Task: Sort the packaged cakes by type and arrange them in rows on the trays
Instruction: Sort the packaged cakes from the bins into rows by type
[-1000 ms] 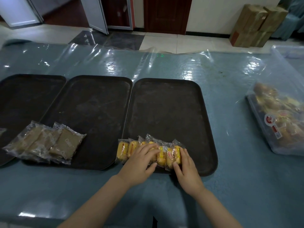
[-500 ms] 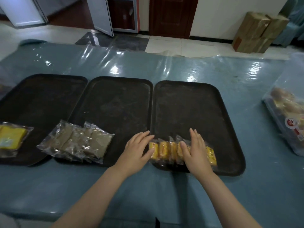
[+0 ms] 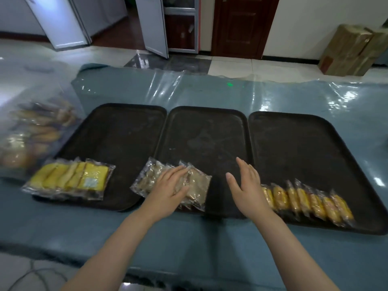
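Three black trays lie side by side: left tray, middle tray, right tray. A row of yellow square cakes sits at the left tray's near edge. Brown packaged cakes overlap at the middle tray's near left corner, and my left hand rests flat on them, fingers spread. A row of several small orange-yellow cakes lines the right tray's near edge. My right hand hovers open over the middle tray, just left of that row, holding nothing.
A clear plastic bag of assorted cakes lies on the table to the left of the trays. The table has a blue cloth under clear plastic film. Cardboard boxes stand on the floor far right.
Both hands left the small orange-yellow cakes on the right tray and moved left. My left hand now lies on the brown cakes. The view has swung left.
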### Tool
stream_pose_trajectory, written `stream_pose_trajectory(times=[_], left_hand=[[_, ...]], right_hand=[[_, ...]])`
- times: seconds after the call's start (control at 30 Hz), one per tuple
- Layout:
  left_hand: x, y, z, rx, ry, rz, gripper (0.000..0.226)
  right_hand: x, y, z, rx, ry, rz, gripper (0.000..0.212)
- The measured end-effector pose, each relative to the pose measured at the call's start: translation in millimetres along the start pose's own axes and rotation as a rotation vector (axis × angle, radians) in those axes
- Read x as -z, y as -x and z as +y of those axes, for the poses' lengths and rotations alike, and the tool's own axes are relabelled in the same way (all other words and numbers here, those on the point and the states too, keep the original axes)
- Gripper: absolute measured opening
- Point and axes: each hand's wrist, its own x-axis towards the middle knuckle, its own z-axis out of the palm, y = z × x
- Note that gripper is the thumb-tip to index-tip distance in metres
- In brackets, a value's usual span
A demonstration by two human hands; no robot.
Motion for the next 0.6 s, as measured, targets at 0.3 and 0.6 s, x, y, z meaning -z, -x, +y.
stream_pose_trajectory(times=[0.3, 0.6], left_hand=[[73.7, 6.3, -55.2, 0.007, -0.322, 0.041, 0.072], [111.6, 12.4, -89.7, 0.129, -0.385, 0.061, 0.080]], right_hand=[[-51.6, -26.1, -77.4, 0.196, 0.257, -0.048, 0.073], [-95.3, -61.4, -126.4, 0.326, 0.400, -0.146, 0.075]])
